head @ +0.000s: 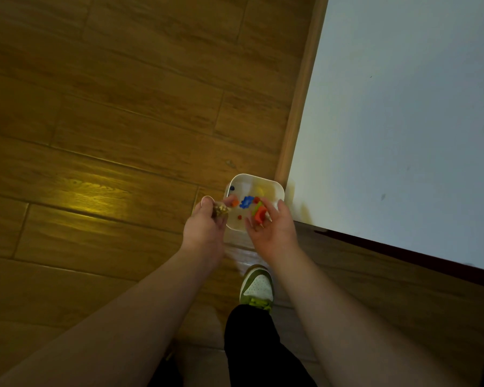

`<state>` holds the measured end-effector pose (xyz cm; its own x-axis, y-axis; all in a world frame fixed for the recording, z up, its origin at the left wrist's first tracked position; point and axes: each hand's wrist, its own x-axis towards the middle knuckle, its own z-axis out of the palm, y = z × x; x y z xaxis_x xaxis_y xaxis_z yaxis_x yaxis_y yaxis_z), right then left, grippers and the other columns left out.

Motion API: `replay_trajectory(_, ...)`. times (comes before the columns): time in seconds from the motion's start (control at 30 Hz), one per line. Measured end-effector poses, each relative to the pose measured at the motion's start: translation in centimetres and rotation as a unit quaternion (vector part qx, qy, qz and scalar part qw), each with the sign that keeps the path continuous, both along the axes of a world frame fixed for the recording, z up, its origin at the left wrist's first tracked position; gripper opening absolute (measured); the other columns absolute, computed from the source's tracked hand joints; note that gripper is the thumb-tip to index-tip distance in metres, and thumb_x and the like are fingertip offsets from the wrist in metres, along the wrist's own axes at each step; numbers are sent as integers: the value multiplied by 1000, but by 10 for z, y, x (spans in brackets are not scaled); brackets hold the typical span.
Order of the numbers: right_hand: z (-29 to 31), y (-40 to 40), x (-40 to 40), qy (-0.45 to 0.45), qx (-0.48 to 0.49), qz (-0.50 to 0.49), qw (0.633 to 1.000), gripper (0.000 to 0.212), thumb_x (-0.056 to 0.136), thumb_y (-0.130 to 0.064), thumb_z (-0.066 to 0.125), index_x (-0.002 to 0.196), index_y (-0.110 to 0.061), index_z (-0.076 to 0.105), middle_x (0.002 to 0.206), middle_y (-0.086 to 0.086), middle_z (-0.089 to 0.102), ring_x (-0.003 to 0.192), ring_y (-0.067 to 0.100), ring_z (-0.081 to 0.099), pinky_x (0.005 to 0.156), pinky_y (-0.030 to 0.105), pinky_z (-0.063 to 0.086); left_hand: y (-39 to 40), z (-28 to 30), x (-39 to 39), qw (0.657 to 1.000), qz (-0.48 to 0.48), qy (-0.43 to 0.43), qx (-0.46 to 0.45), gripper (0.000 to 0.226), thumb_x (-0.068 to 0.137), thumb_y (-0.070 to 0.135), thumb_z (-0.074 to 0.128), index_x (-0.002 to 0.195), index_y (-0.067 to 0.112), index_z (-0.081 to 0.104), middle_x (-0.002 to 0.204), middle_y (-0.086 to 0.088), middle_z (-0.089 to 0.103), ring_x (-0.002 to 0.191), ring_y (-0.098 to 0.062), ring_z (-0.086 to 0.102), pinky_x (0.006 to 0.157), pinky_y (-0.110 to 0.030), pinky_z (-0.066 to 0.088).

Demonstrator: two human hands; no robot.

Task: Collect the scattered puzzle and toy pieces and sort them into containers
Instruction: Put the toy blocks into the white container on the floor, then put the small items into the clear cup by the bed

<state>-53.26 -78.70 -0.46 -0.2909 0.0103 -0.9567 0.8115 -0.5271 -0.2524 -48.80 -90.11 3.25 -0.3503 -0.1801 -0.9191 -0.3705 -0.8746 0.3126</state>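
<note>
Over a white tub [274,188] on the floor, the left hand [206,224] pinches a tan piece [220,210]; the right hand [274,230], cupped open, cradles orange and green pieces [260,213]. Best to tip them in low over the tub.

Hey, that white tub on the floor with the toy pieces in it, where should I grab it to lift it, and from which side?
Probably grip the white tub by its far rim, coming down from above. That rounded edge is bare, while the left hand and right hand cover the near side. Keep it level: the blue piece and others lie loose inside.
</note>
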Motion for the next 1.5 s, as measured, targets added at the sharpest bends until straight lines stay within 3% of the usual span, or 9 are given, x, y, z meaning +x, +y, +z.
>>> replay_trajectory(0.07, 2, 0, -2, 3, 11, 12, 1000, 42, 96, -44, 47, 122, -15, 63, 127, 12, 57, 117, 30, 54, 102, 41, 45, -6, -2, 5, 1000, 23, 7, 6, 25, 104, 25, 34, 115, 7, 46, 109, -17, 71, 108, -18, 65, 101, -33, 44)
replay_trajectory(0.17, 9, 1, -2, -3, 30, 21, 999, 39, 97, -46, 47, 114, -16, 64, 124, 10, 54, 109, 31, 54, 80, 38, 53, -16, 0, 11, 999, 48, 2, 19, 34, 105, 28, 32, 133, 11, 40, 106, -16, 73, 106, -20, 66, 94, -34, 46)
replay_trajectory(0.23, 12, 4, 1, -1, 30, 23, 999, 35, 96, -44, 50, 114, -17, 63, 127, 9, 51, 117, 32, 50, 77, 38, 52, -23, 7, 14, 997, 70, -4, 38, 30, 104, 27, 34, 129, 13, 42, 106, -18, 72, 101, -24, 69, 86, -36, 51)
replay_trajectory(0.37, 31, 5, 17, 16, 27, 70, 997, 45, 98, -44, 45, 131, -16, 55, 135, 8, 52, 115, 24, 52, 98, 41, 44, -39, 27, 24, 992, 95, 7, 85, 20, 103, 25, 38, 106, 9, 47, 93, -20, 74, 86, -27, 73, 68, -33, 60)
replay_trajectory(0.53, 80, -6, 48, 29, 11, 167, 985, 38, 98, -38, 45, 127, -16, 57, 133, 10, 57, 123, 27, 52, 103, 43, 41, -61, 59, 44, 996, 69, 31, 48, 15, 101, 19, 44, 96, 7, 50, 79, -14, 69, 64, -17, 69, 48, -19, 52)
replay_trajectory(0.77, 155, -61, 103, 12, -5, 287, 958, 36, 99, -35, 42, 123, -14, 59, 120, 10, 63, 109, 25, 60, 95, 41, 43, -114, 128, 120, 999, 13, -31, -11, 8, 98, 13, 50, 96, 16, 57, 69, -4, 54, 53, -14, 49, 39, -22, 38)
replay_trajectory(0.97, 221, -128, 164, -4, 20, 465, 885, 24, 100, -27, 43, 111, -15, 62, 112, 6, 62, 97, 22, 61, 76, 37, 47, -158, 205, 236, 991, 128, -43, -25, 13, 96, 13, 46, 87, 16, 54, 62, -1, 46, 47, -13, 39, 43, -24, 24)
replay_trajectory(1.37, 397, -267, 252, 29, -28, 664, 746, 33, 102, -25, 38, 128, -10, 54, 128, 14, 56, 104, 26, 57, 99, 45, 39, -209, 353, 449, 938, 316, -46, -132, 13, 96, 14, 43, 97, 15, 56, 66, 1, 49, 49, -12, 41, 42, -25, 25)
replay_trajectory(1.5, 450, -306, 324, 56, -42, 749, 659, 32, 102, -26, 41, 128, -12, 55, 121, 13, 58, 109, 27, 57, 95, 43, 44, -208, 408, 518, 937, 308, -48, -159, 14, 97, 13, 40, 97, 16, 54, 66, 1, 48, 49, -11, 42, 41, -22, 25)
